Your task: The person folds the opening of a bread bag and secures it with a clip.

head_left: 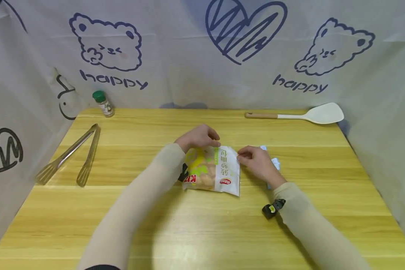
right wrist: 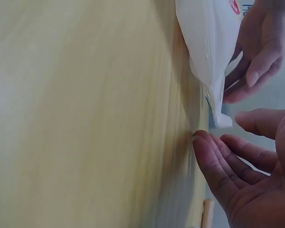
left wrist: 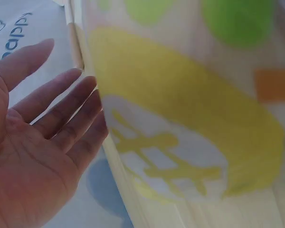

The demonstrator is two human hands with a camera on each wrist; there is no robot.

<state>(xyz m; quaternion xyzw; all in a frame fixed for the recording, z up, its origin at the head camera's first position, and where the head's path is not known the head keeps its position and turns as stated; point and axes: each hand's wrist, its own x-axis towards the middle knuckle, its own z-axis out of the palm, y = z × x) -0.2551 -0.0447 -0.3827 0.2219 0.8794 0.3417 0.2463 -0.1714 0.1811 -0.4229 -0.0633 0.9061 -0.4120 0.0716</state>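
Note:
A printed plastic bag of bread pieces (head_left: 207, 170), with a white end and yellow and green patches, lies on the wooden table. My left hand (head_left: 199, 136) is over its far edge; in the left wrist view the hand (left wrist: 42, 128) has loosely extended fingers, their tips right at the bag's yellow side (left wrist: 180, 80). At the bag's far right corner is my right hand (head_left: 256, 162). In the right wrist view its thumb (right wrist: 263, 122) and fingers stand apart, with the white bag corner (right wrist: 223, 119) near the gap between them.
Beyond the right hand, a blue-and-white item (head_left: 275, 163) is partly covered by it. Metal tongs (head_left: 75, 150) lie at the left, and a green-capped shaker (head_left: 103, 104) stands at the back left. A white spatula (head_left: 324, 113) lies along the back right, before a cloth backdrop (head_left: 175, 56).

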